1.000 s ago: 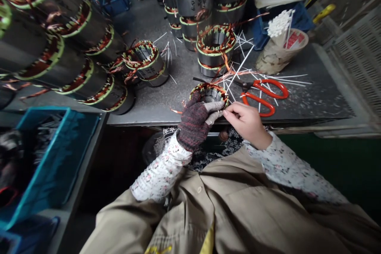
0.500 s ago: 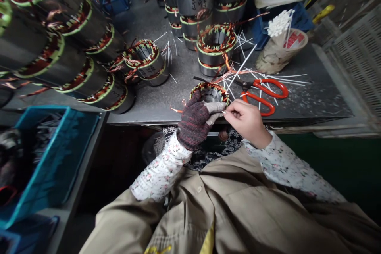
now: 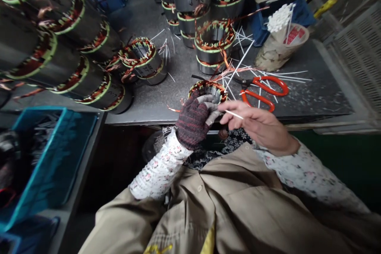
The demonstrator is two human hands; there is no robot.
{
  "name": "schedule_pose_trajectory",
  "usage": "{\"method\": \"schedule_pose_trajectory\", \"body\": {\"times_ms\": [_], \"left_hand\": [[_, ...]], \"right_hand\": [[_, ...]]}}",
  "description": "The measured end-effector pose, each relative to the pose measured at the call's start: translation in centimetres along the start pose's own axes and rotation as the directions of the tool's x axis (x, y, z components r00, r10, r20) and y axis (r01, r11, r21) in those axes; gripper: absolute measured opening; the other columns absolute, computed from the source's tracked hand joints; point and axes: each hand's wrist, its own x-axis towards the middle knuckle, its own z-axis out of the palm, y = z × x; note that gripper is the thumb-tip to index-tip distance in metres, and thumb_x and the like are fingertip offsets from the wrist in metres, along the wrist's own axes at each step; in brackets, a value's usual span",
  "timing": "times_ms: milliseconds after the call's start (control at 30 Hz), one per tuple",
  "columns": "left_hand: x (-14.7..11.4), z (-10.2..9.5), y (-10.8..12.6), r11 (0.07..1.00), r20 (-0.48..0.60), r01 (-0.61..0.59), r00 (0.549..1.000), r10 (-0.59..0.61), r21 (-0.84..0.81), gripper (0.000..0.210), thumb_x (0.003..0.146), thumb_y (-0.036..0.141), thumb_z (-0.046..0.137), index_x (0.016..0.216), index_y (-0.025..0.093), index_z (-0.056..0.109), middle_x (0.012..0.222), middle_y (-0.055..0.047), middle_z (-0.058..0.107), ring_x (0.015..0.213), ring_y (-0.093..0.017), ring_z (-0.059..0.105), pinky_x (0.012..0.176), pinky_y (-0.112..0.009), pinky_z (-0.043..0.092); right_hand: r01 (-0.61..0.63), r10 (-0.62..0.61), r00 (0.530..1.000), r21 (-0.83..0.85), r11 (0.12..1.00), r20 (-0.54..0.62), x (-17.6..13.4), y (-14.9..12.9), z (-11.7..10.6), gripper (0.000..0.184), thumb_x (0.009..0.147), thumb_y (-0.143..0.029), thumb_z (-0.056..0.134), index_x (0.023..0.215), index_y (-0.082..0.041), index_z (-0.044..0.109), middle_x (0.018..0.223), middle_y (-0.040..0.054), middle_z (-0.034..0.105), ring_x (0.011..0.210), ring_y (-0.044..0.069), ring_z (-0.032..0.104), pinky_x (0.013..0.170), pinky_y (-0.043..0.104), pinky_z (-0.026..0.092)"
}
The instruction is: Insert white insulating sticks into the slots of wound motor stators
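At the bench's front edge stands a motor stator [image 3: 205, 85] with copper windings, green slot liners and loose orange wire ends. My left hand [image 3: 195, 121], in a dark knitted glove with grey fingertips, is closed over its near rim and hides that part. Just to the right is my bare right hand [image 3: 256, 121], its fingers pinching a thin white cord [image 3: 233, 114] that slants across them. The cord's left end lies close to the left fingertips; whether it is attached to the winding I cannot tell. Red-handled scissors [image 3: 264, 91] lie beyond the right hand.
Behind stand a two-high stack of stators [image 3: 212, 47] and a single stator [image 3: 144, 61]. Tall stator stacks [image 3: 98, 87] crowd the left. Loose white cords [image 3: 241, 63] are strewn near the scissors. A holder [image 3: 274, 51] of white cords stands right; a teal bin [image 3: 59, 154] sits lower left.
My right hand has drawn back to the right and its fingers have loosened from a tight pinch, with more of the white cord showing. The left hand stays on the stator.
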Motion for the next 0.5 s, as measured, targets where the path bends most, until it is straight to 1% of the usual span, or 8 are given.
{"method": "schedule_pose_trajectory", "body": {"times_ms": [67,133,200,300,367,433,467,500], "left_hand": [[-0.1,0.0,-0.1,0.999,-0.001,-0.028,1.0,0.028,0.022,0.011,0.1,0.03,0.062,0.095,0.02,0.062,0.103,-0.006,0.075,0.106,-0.02,0.074,0.093,-0.043,0.064],[-0.2,0.3,0.0,0.998,-0.016,-0.036,0.999,0.037,0.05,0.009,0.099,0.029,0.064,0.095,0.021,0.061,0.099,-0.004,0.075,0.102,-0.019,0.074,0.09,-0.041,0.064],[-0.3,1.1,0.2,0.995,-0.036,-0.052,0.998,0.055,0.084,0.007,0.098,0.027,0.065,0.096,0.021,0.061,0.096,-0.003,0.075,0.1,-0.019,0.074,0.088,-0.04,0.064],[-0.6,2.5,0.9,0.989,-0.043,-0.072,0.996,0.078,0.129,0.006,0.098,0.025,0.064,0.098,0.021,0.06,0.095,-0.004,0.074,0.102,-0.021,0.073,0.094,-0.044,0.062],[-0.7,3.0,1.5,0.985,-0.017,-0.087,0.996,0.09,0.151,0.008,0.098,0.026,0.063,0.102,0.02,0.06,0.1,-0.006,0.074,0.107,-0.024,0.072,0.103,-0.05,0.059],[-0.7,2.7,1.9,0.981,0.025,-0.109,0.994,0.106,0.158,0.015,0.098,0.028,0.062,0.11,0.019,0.06,0.111,-0.009,0.073,0.116,-0.025,0.07,0.113,-0.054,0.053],[-0.7,2.2,2.0,0.978,0.05,-0.116,0.993,0.109,0.171,0.02,0.099,0.028,0.061,0.117,0.019,0.059,0.117,-0.01,0.073,0.122,-0.026,0.067,0.118,-0.055,0.048],[-0.7,1.5,2.0,0.973,0.074,-0.12,0.992,0.107,0.195,0.027,0.099,0.028,0.06,0.125,0.02,0.057,0.123,-0.011,0.072,0.129,-0.027,0.064,0.123,-0.057,0.042]], "right_hand": [[-0.094,0.097,0.995,0.105,0.99,-0.025,-0.8,0.1,0.0,0.033,0.097,-0.047,0.064,0.074,-0.022,0.068,0.073,0.0017,0.063,0.069,0.016,0.059,0.065,0.033,0.049],[-0.111,0.13,0.983,0.142,0.984,-0.128,-0.9,-0.6,0.1,0.035,0.095,-0.044,0.068,0.068,-0.022,0.063,0.063,-0.0005,0.056,0.06,0.014,0.052,0.056,0.031,0.042],[-0.049,0.087,0.969,0.162,0.986,-0.233,0.2,-1.2,0.4,0.037,0.091,-0.043,0.072,0.063,-0.022,0.059,0.059,-0.0014,0.051,0.058,0.014,0.05,0.055,0.03,0.042],[0.06,0.005,0.934,0.172,0.983,-0.357,4.0,-0.8,1.0,0.037,0.091,-0.046,0.07,0.066,-0.023,0.056,0.063,-0.0012,0.053,0.064,0.014,0.054,0.063,0.031,0.048],[0.042,0.001,0.927,0.107,0.993,-0.375,6.4,0.5,1.5,0.036,0.095,-0.05,0.062,0.072,-0.023,0.056,0.07,0.0003,0.057,0.068,0.014,0.057,0.064,0.031,0.051],[0.026,-0.05,0.919,-0.066,0.997,-0.392,7.1,1.8,1.9,0.033,0.096,-0.051,0.059,0.076,-0.024,0.058,0.082,0.0032,0.064,0.075,0.016,0.06,0.067,0.032,0.053],[0.044,-0.121,0.898,-0.188,0.981,-0.423,6.8,2.3,2.0,0.031,0.095,-0.049,0.06,0.078,-0.024,0.058,0.089,0.0048,0.066,0.08,0.017,0.062,0.07,0.034,0.055],[0.077,-0.224,0.861,-0.319,0.945,-0.457,6.0,2.8,2.0,0.028,0.095,-0.046,0.062,0.078,-0.024,0.058,0.092,0.0059,0.066,0.085,0.019,0.064,0.073,0.036,0.056]]}}
